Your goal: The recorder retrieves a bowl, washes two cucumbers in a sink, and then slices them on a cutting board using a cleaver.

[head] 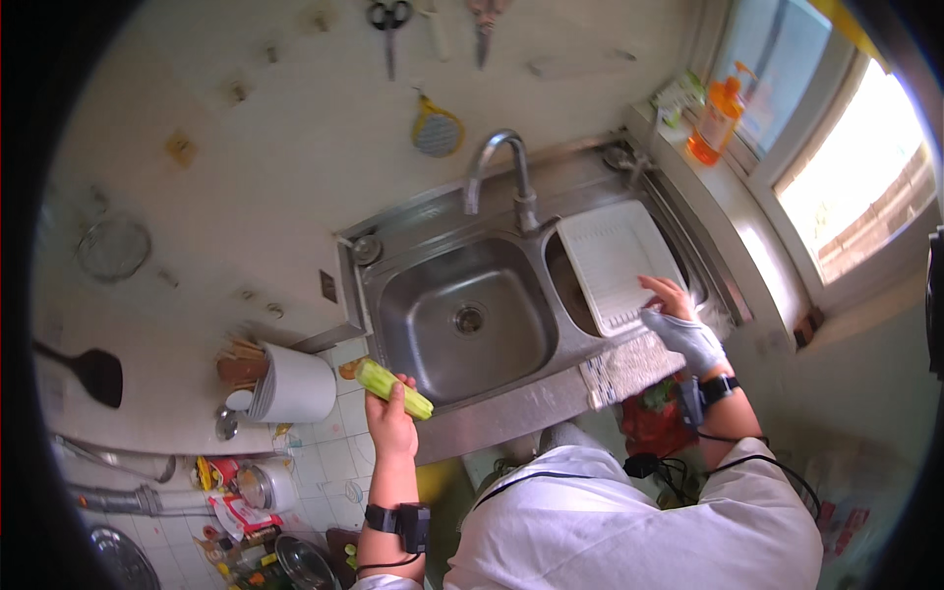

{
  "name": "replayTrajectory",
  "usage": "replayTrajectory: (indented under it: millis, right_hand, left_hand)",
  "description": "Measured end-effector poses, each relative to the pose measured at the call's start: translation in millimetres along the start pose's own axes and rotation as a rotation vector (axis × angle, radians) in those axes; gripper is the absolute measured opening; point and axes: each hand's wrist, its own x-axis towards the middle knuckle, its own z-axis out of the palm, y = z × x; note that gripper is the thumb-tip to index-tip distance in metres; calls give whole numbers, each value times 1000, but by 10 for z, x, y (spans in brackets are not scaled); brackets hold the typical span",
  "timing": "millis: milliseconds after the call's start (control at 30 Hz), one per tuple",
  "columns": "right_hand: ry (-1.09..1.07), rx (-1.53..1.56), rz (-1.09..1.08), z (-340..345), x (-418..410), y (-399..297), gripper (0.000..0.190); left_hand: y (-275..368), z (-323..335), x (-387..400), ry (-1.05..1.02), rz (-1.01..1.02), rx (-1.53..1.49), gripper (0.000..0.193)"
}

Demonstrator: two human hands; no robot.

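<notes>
My left hand point(392, 422) grips a pale green peeled vegetable point(394, 389), perhaps a piece of luffa or cucumber, at the near left corner of the left sink bowl point(442, 354). Over the near right end of a white ribbed plastic tray point(619, 258) is my right hand point(672, 313), in a grey fingerless wrap. Its fingers are bent and apart, with nothing visible between them. The tray lies across the right sink bowl point(568, 284) and covers most of it. A curved chrome faucet point(525, 184) rises behind the bowls.
A folded towel point(634, 369) hangs over the sink's front edge. At left stands a white utensil holder point(299, 383) with chopsticks. An orange soap bottle point(715, 122) is on the windowsill. Jars, bottles and a metal bowl point(304, 562) crowd the lower-left counter. Below the towel is a red bag point(653, 424).
</notes>
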Motion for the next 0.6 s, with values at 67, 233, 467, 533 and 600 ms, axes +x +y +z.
replayTrajectory:
  millis: [67, 233, 467, 533, 600]
  right_hand:
    - [-49, -4, -87, 281, 450, -268, 49]
    - [-134, -148, -234, 861, 1343, -371, 22]
    - [-142, -258, -208, 1063, 1903, -261, 26]
    - [-150, -246, -231, 1117, 1958, -241, 26]
    - [-148, -327, -194, 1159, 2017, -204, 23]
  left_hand:
    - [4, -87, -119, 47, 11, -16, 29]
    - [16, -335, -445, 167, 111, -76, 30]
    - [-6, -462, -758, 346, 158, -120, 32]
    - [-36, -485, -814, 328, 177, -137, 32]
    - [-69, -488, -843, 347, 183, -123, 32]
